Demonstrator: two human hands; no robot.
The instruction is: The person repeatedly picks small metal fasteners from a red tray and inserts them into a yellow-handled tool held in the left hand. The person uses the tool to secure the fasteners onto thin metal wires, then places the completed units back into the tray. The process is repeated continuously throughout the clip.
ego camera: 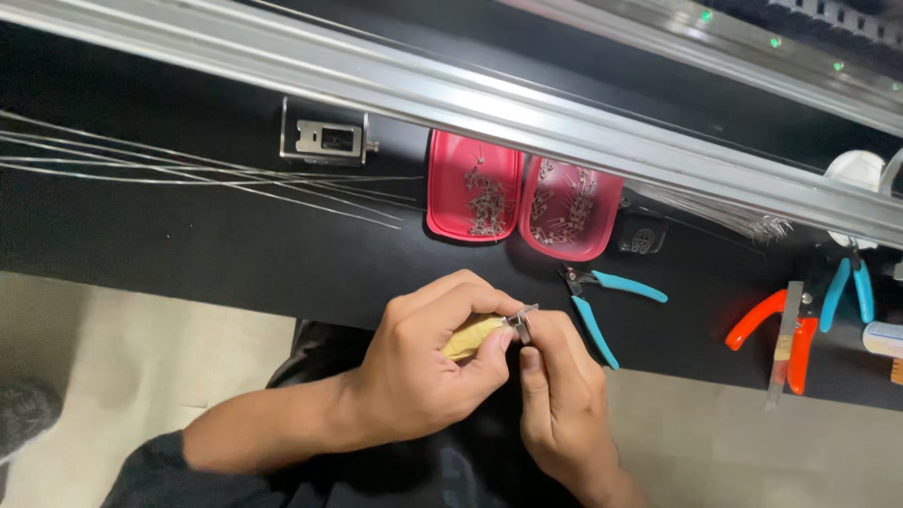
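Note:
My left hand [423,362] is closed around a yellow-handled tool [470,336] whose metal tip points right. My right hand [560,395] meets it from the right and pinches a small grey metal clip [522,323] at the tool's tip. Both hands hover just in front of the black workbench [235,245], above my dark clothing. Most of the yellow handle is hidden in my left fist.
Two red trays [450,202] [602,235] hold several small metal clips. Blue-handled cutters [597,301] lie right of my hands; orange-handled pliers [771,329], a metal file [783,343] and more blue pliers [847,287] sit farther right. Thin wires [188,169] stretch across the left. An aluminium rail [470,103] crosses overhead.

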